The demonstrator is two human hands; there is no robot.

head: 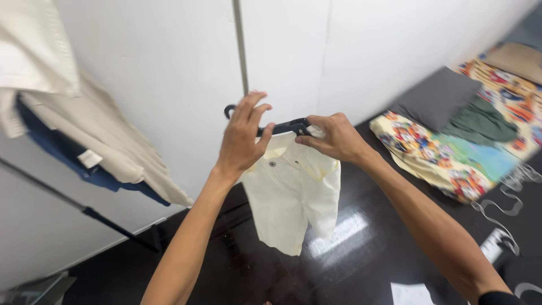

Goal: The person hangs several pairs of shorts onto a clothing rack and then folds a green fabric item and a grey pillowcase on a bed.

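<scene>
White walls behind, glossy dark floor (361, 265) below with a glare patch on it. Mid-frame, held up in the air in front of the wall: small pale-yellow button-up shirt (291, 195) on a black plastic hanger (282, 126), hook end poking out left of the hands near a thin grey vertical strip (241, 45) on the wall. Left hand (244, 135) wraps the hanger near the hook, thumb and fingers closed on the bar, upper fingers partly lifted. Right hand (333, 137) pinches the shirt's collar and shoulder fabric against the hanger's right arm, fingers pressed together on it. Shirt hangs free below, one dark button visible near the collar, hem clear of the floor. Left side: slanted dark metal rack rail (84, 210) carrying cream garments (107, 141) draped over a blue one (68, 155), small white tag showing. Right side, on the floor: colourful patterned cloth (446, 164) spread out, with a grey folded piece (437, 99) and a dark-green garment (480, 127) lying on top of it. Just beside that, clear plastic hangers (508, 209) loose on the floor, well apart from the shirt. White sheet of paper (411, 293) at bottom edge. No bins or boxes that I can make out; the patterned cloth is the only thing holding other items.
</scene>
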